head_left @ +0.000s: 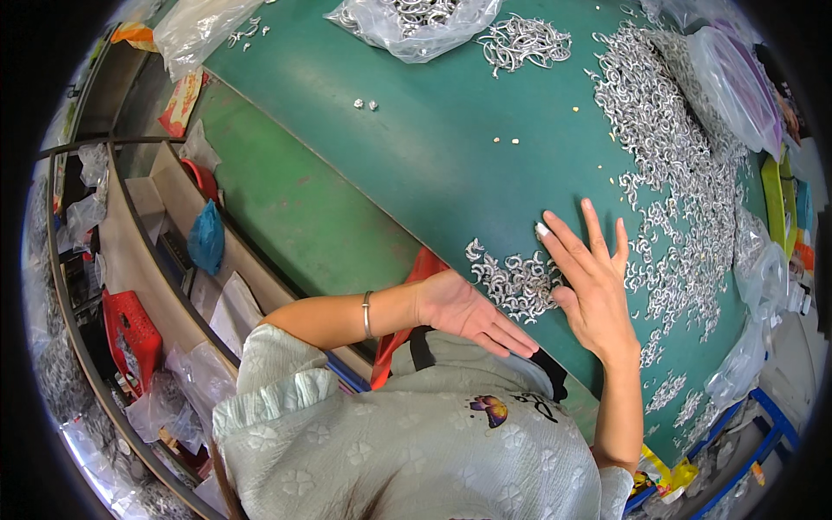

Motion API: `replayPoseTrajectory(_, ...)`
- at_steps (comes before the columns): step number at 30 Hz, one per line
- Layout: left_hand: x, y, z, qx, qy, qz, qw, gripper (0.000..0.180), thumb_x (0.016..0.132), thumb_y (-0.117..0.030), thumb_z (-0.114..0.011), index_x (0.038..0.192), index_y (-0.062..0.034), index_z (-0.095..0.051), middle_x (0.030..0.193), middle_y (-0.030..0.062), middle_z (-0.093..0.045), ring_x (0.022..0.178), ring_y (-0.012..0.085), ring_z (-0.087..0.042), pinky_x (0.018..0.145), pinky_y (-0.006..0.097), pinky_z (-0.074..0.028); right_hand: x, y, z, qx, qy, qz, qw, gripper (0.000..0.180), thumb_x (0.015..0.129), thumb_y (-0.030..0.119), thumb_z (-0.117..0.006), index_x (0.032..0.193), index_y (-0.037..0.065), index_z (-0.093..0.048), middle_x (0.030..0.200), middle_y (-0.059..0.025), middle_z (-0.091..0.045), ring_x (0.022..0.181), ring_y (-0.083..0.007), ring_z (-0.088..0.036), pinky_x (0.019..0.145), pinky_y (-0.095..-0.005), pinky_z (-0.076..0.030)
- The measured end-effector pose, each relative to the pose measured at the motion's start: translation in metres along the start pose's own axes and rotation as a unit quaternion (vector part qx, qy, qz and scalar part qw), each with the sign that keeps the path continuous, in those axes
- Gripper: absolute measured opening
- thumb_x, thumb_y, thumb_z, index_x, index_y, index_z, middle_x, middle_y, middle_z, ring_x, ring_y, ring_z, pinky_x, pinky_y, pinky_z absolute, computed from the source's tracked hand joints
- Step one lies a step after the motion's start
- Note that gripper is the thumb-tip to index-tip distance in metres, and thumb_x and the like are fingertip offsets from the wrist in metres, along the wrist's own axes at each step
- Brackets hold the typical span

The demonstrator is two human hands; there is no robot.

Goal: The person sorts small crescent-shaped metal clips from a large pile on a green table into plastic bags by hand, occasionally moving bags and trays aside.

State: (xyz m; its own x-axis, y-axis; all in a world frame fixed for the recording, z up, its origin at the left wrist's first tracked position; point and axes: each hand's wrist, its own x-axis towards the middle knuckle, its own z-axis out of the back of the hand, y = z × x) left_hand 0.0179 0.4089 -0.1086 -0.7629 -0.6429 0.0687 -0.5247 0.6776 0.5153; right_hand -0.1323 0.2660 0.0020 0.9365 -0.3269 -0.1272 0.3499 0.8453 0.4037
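Note:
A small heap of silvery curved metal pieces (516,284) lies close to the near edge of the green tabletop (416,165). My right hand (594,282) is spread over the table at the right side of this heap, its thumb and the edge of the palm beside the pieces. White wrapping covers one fingertip. Below the table's edge, my left hand (477,312) is held palm up with its fingers stretched out, and nothing shows in it. A bracelet (367,314) circles the left wrist.
A large spread of similar metal pieces (667,182) covers the table's right side. Metal rings (524,43) lie at the back beside a clear bag (416,26) of them. Two small lumps (366,105) sit further left. Shelving (156,225) with a red basket (132,334) stands at the left.

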Motion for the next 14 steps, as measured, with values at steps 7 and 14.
replayPoseTrajectory(7, -0.001, 0.0, -0.003, -0.058, -0.014, 0.002, 0.998, 0.088, 0.089, -0.069, -0.024, 0.147, -0.0044, -0.018, 0.143, 0.0421, -0.007, 0.137, 0.0516, -0.009, 0.111, 0.053, -0.022, -0.01, -0.007, 0.002, 0.021, -0.014, -0.021, 0.999, 0.055, 0.08, 0.036, -0.059, 0.129, 0.01, -0.054, 0.142, -0.0026, -0.044, 0.139, -0.0303, -0.026, 0.111, -0.0575, -0.011)
replayPoseTrajectory(14, -0.002, 0.001, 0.005, 0.123, 0.015, -0.014, 0.992, 0.089, 0.089, -0.071, -0.021, 0.147, -0.0031, -0.017, 0.144, 0.0401, -0.014, 0.137, 0.0487, -0.017, 0.11, 0.052, -0.025, 0.023, 0.027, -0.007, 0.04, 0.046, 0.088, 0.994, 0.066, 0.07, 0.027, -0.07, 0.132, 0.017, -0.051, 0.147, 0.0, -0.036, 0.14, -0.0329, -0.022, 0.11, -0.0604, -0.012)
